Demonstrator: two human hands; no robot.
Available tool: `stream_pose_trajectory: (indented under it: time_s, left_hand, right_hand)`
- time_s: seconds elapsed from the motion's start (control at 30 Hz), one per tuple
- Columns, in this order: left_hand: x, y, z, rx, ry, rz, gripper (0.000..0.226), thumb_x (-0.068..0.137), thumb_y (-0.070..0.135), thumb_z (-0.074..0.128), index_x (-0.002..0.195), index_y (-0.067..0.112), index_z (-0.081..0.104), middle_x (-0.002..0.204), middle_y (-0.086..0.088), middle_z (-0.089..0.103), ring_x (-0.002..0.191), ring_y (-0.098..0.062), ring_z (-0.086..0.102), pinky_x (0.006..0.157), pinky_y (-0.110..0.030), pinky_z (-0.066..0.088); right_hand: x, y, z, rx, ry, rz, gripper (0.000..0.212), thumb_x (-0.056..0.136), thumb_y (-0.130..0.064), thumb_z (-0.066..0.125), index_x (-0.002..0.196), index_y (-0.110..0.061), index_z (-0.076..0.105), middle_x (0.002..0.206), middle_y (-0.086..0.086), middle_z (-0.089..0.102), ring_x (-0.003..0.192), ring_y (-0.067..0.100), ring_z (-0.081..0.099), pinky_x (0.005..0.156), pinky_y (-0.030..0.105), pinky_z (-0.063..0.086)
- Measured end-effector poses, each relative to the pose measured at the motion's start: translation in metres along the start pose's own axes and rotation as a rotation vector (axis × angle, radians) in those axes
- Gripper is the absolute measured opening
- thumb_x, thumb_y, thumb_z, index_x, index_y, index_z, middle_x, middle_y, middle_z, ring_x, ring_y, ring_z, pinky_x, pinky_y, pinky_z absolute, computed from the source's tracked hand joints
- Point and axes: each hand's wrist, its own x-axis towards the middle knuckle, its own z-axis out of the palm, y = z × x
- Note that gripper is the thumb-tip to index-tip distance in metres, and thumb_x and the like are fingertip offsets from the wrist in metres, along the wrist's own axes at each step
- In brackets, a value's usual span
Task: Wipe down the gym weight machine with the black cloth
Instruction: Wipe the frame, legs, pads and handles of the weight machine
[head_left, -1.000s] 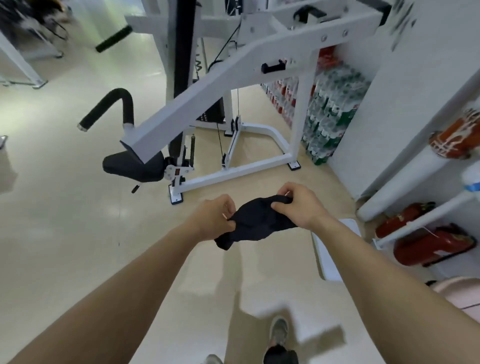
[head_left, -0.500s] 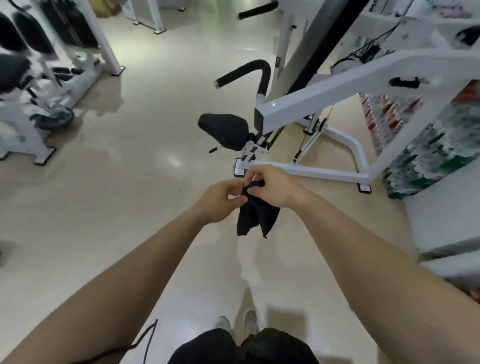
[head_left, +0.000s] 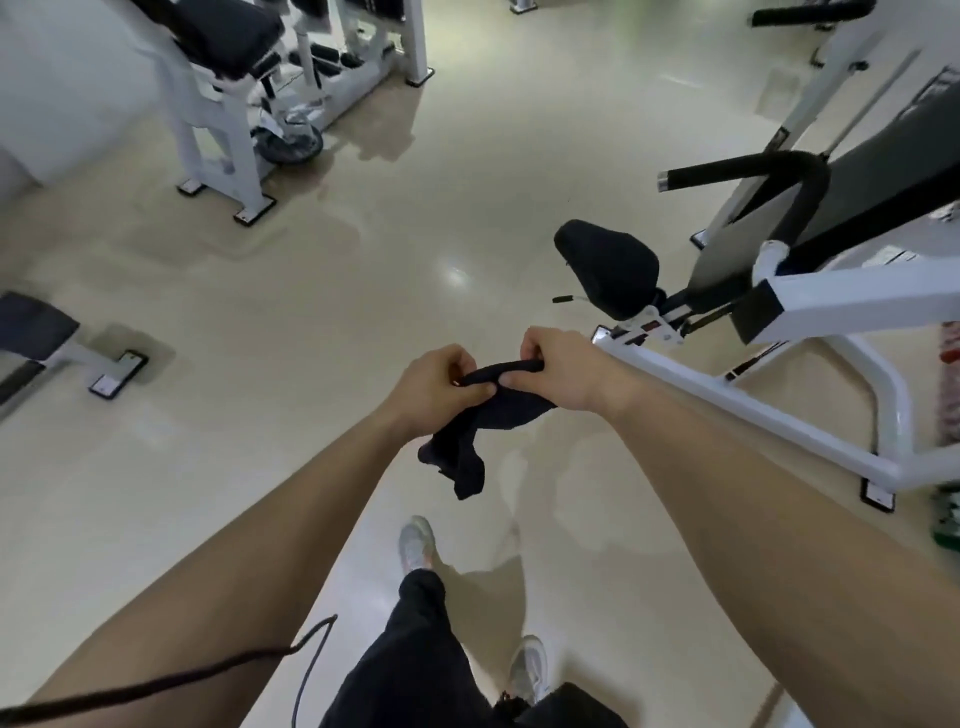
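Head view: black cloth (head_left: 467, 441) gripped by both hands, clear of the weight machine (head_left: 852, 301)

Both bare arms reach forward and meet near the middle of the picture. The left hand (head_left: 434, 387) curls its fingers round one end of a rolled edge of the cloth. The right hand (head_left: 558, 371) wraps round the other end, with its thumb tip pressed against the fabric. The two fists sit close together, with a short taut band of cloth between them. The rest of the cloth hangs loose below that band. It bunches under the right wrist and trails down beneath the left hand to a crumpled corner, all of it in the air above the glossy beige floor (head_left: 311, 312).

The cloth touches no part of the machine, which stands to the right. Its black padded seat (head_left: 610, 267) lies just beyond the right hand, and a curved black foam handle (head_left: 769, 171) rises above the seat. A white box-section arm runs off the right edge. A white base tube passes behind the right forearm toward a dark foot plate.

Farther off, at upper left, stands a second machine (head_left: 228, 104), white with black pads. A dark bench (head_left: 36, 332) juts in at the left edge. Black trousers (head_left: 415, 649) and pale grey shoes (head_left: 415, 540) show at the bottom. A thin black cord (head_left: 208, 675) loops across the left forearm.
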Motion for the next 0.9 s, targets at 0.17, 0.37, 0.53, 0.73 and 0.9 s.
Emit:
stream_pose_trajectory:
  time_s: [0.17,0.37,0.53,0.73,0.9]
  left_hand:
    - [0.07,-0.023,-0.069,0.023,-0.052,0.003,0.023,0.083,0.029,0.074,0.079,0.021,0.053,0.074,0.006,0.062,0.069,-0.013,0.058,0.065,-0.027,0.045]
    - [0.159,-0.024,-0.147,-0.059,-0.078,0.022,0.009,0.085,0.034,0.072,0.083,0.027,0.068,0.081,0.01,0.071,0.075,-0.009,0.067,0.067,-0.027,0.052]
    - [0.246,-0.011,-0.186,-0.024,-0.028,0.042,0.009,0.092,0.022,0.063,0.089,0.027,0.07,0.081,0.017,0.069,0.065,0.001,0.064,0.054,-0.015,0.044]
    - [0.371,0.013,-0.203,0.108,-0.04,0.089,0.013,0.085,0.02,0.071,0.088,0.032,0.067,0.088,0.019,0.066,0.078,-0.004,0.066,0.065,-0.017,0.047]
    - [0.485,0.053,-0.225,0.199,-0.03,0.134,0.014,0.089,0.018,0.066,0.089,0.032,0.067,0.087,0.02,0.067,0.079,-0.002,0.065,0.067,-0.019,0.048]
  right_hand:
    - [0.098,-0.034,-0.01,-0.136,-0.092,0.046,0.037,0.088,-0.051,0.067,0.075,-0.027,0.042,0.079,-0.005,0.055,0.076,0.018,0.055,0.066,0.034,0.044]
    - [0.196,-0.068,-0.046,-0.193,-0.082,0.103,0.036,0.084,-0.05,0.071,0.076,-0.029,0.043,0.08,-0.008,0.055,0.073,0.013,0.052,0.061,0.03,0.038]
    - [0.264,-0.068,-0.072,0.139,0.046,0.185,0.031,0.09,-0.048,0.06,0.083,-0.018,0.062,0.077,-0.003,0.066,0.071,0.016,0.06,0.067,0.032,0.046]
    - [0.366,-0.032,-0.121,0.226,0.21,0.193,0.014,0.089,-0.033,0.061,0.08,-0.025,0.069,0.079,-0.011,0.071,0.077,0.01,0.068,0.064,0.026,0.053]
    - [0.459,0.001,-0.182,0.201,0.24,0.177,0.009,0.087,-0.03,0.067,0.082,-0.027,0.074,0.082,-0.015,0.071,0.081,0.005,0.066,0.071,0.023,0.051]
